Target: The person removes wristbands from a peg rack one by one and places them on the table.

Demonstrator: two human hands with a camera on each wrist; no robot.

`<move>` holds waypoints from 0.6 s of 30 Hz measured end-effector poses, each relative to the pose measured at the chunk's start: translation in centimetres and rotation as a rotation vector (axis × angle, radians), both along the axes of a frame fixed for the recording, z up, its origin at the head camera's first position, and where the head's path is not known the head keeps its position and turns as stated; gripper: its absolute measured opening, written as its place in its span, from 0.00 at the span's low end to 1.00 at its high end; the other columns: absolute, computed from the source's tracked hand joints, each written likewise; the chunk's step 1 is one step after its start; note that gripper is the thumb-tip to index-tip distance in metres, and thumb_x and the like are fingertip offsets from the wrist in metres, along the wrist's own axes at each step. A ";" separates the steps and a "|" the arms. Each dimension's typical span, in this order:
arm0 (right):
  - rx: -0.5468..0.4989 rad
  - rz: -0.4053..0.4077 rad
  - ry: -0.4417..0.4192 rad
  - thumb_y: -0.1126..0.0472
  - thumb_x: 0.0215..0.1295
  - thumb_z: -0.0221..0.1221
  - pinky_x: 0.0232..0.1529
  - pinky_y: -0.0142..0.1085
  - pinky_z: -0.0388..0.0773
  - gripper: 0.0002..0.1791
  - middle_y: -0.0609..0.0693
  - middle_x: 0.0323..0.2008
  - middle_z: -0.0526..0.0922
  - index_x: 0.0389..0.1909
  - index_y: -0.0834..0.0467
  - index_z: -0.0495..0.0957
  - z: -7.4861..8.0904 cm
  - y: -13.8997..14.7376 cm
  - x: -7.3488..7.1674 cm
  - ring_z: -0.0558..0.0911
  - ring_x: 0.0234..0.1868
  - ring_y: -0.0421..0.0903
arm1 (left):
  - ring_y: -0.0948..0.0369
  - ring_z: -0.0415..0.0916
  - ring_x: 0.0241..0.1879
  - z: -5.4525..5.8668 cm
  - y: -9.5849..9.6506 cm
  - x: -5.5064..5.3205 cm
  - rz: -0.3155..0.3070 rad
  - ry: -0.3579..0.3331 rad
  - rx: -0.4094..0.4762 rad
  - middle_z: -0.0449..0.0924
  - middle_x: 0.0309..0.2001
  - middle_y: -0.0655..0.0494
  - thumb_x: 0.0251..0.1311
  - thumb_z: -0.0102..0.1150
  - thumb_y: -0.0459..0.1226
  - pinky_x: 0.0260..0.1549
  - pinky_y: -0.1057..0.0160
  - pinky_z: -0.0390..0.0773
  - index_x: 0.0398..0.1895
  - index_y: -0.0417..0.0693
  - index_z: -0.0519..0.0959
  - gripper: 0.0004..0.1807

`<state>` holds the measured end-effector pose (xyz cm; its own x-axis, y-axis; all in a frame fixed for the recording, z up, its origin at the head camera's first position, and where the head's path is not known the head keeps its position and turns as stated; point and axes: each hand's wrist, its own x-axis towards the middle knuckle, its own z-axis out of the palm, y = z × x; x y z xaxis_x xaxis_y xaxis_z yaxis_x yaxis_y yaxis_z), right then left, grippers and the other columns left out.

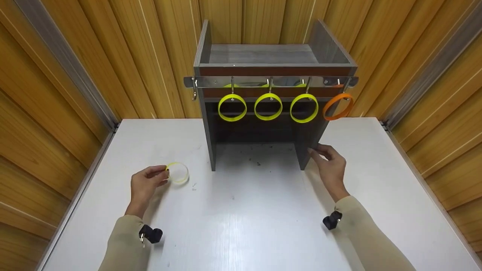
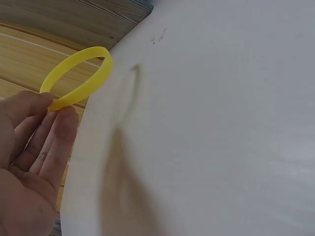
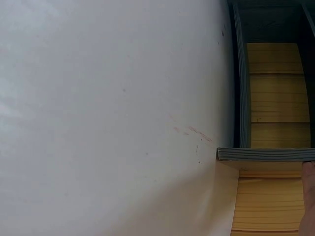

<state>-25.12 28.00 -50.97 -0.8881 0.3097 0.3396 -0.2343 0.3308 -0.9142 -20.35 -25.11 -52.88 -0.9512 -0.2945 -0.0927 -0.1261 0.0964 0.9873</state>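
Note:
My left hand (image 1: 148, 184) pinches a thin yellow wristband (image 1: 187, 174) between thumb and fingertips, above the white table left of a grey shelf unit (image 1: 263, 54). In the left wrist view the wristband (image 2: 93, 83) stands out from the fingertips as an open loop. My right hand (image 1: 333, 167) holds the front edge of the unit's right side panel (image 1: 303, 154) near its foot, thumb at the edge. Only a sliver of that hand (image 3: 308, 196) shows in the right wrist view, against the panel (image 3: 266, 154); most is out of frame.
Across the unit's front runs a metal rail (image 1: 252, 81) with hooks. Three yellow wristbands (image 1: 268, 119) and one orange wristband (image 1: 327, 117) hang from it. Another hook (image 1: 194, 90) is at its left end. Wood-panelled walls (image 1: 158, 56) enclose the white table (image 1: 241, 218).

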 end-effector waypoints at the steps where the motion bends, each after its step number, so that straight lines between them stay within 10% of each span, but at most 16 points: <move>1: 0.004 0.000 -0.002 0.68 0.68 0.72 0.47 0.24 0.82 0.11 0.56 0.46 0.89 0.48 0.66 0.87 -0.2 0.1 -0.1 0.86 0.46 0.35 | 0.64 0.88 0.41 -0.1 0.0 0.1 -0.003 -0.008 -0.007 0.88 0.49 0.42 0.67 0.70 0.28 0.47 0.63 0.89 0.56 0.28 0.83 0.16; 18: 0.028 0.005 0.014 0.65 0.67 0.73 0.51 0.27 0.81 0.12 0.52 0.46 0.90 0.49 0.64 0.87 -0.4 0.3 -0.3 0.86 0.46 0.35 | 0.66 0.88 0.35 -1.8 -0.6 0.5 0.013 -0.095 -0.023 0.90 0.42 0.50 0.65 0.73 0.29 0.40 0.69 0.89 0.54 0.29 0.85 0.17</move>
<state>-25.42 28.33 -51.36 -0.8849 0.2951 0.3605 -0.2489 0.3546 -0.9013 -19.90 -25.76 -54.66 -0.9345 -0.3097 -0.1758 -0.2208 0.1167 0.9683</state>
